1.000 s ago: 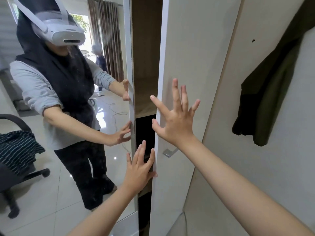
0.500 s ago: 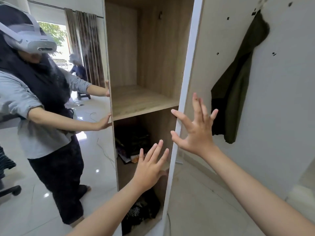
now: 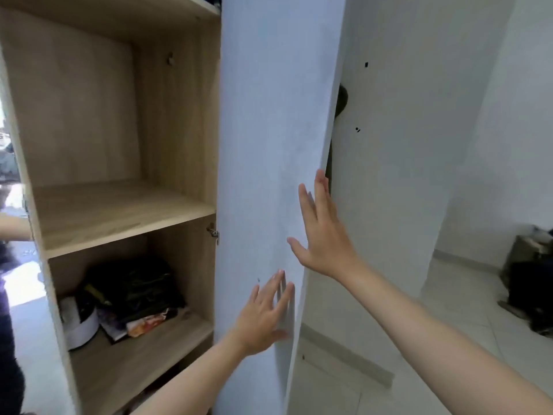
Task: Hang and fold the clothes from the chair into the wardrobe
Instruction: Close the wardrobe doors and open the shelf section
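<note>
Both hands are lying flat on the white wardrobe door (image 3: pixel 269 163) — the left hand (image 3: pixel 263 316) low on its inner face, fingers straight and together, and the right hand (image 3: pixel 323 235) higher up by the free edge, fingers spread and extended. Neither hand is gripping anything; both are only pressing or touching the panel. The door is standing wide out from the wardrobe (image 3: pixel 119 145), exposing the interior.

Inside, the middle shelf (image 3: pixel 119 217) is showing bare wood with nothing folded on it. The lower compartment is holding a dark bundle of fabric (image 3: pixel 137 289), a white round object (image 3: pixel 80 327) and some printed paper or packaging beside it — too cluttered to tell whether any of that belongs to the task. No hanging rail and no hangers are showing in view.

The chair and its clothes are not appearing in this frame, so their location cannot be given. A dark garment (image 3: pixel 339 106) is peeking from behind the door against the white wall (image 3: pixel 419 145); most of it is hidden.

Judging from this, the task is sitting at its very start: the wardrobe is opened, while fetching, hanging and folding all look yet to be done.
</note>
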`<state>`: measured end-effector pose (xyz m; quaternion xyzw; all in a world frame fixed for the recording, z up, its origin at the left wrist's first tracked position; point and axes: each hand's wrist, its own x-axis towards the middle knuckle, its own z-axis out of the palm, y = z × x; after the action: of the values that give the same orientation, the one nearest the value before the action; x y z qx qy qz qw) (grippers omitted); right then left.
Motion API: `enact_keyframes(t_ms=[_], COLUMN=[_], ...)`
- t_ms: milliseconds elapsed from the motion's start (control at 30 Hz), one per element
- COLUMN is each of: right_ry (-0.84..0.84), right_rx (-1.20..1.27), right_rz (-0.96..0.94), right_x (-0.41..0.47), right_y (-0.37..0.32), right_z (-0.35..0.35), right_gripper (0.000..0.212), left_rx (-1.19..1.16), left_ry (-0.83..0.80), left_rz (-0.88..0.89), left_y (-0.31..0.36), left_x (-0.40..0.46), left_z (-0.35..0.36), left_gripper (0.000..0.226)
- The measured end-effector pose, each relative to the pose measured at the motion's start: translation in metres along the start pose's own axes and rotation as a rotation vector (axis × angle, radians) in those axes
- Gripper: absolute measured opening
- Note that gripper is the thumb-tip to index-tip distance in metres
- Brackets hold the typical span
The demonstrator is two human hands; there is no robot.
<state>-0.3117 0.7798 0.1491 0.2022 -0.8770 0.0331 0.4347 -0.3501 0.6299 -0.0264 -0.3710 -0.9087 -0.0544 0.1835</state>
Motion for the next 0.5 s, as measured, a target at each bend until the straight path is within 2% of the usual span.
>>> enact_keyframes(t_ms=[67, 200, 400, 500], right_ry=[-0.001, 0.038, 0.029, 0.023], right_rx=[0.147, 0.216, 0.127, 0.024], right_rz=[0.049, 0.170, 0.245, 0.278], right_x=[0.002, 0.009, 0.019, 0.027], right_y=[0.024, 0.067, 0.128, 0.153], right_z=[0.006, 0.022, 0.050, 0.069], right_gripper=[0.097, 0.103, 0.108, 0.113], left_rx=[-0.013, -0.003, -0.009, 0.014], left_ry=[0.014, 0.055, 0.153, 0.139], left_rz=[-0.003, 0.017, 0.028, 0.019], left_y=[0.004, 0.001, -0.030, -0.049], left_x=[0.030, 0.089, 0.158, 0.183], left_z=[0.002, -0.005, 0.000, 0.008], left_gripper=[0.106, 0.112, 0.127, 0.136])
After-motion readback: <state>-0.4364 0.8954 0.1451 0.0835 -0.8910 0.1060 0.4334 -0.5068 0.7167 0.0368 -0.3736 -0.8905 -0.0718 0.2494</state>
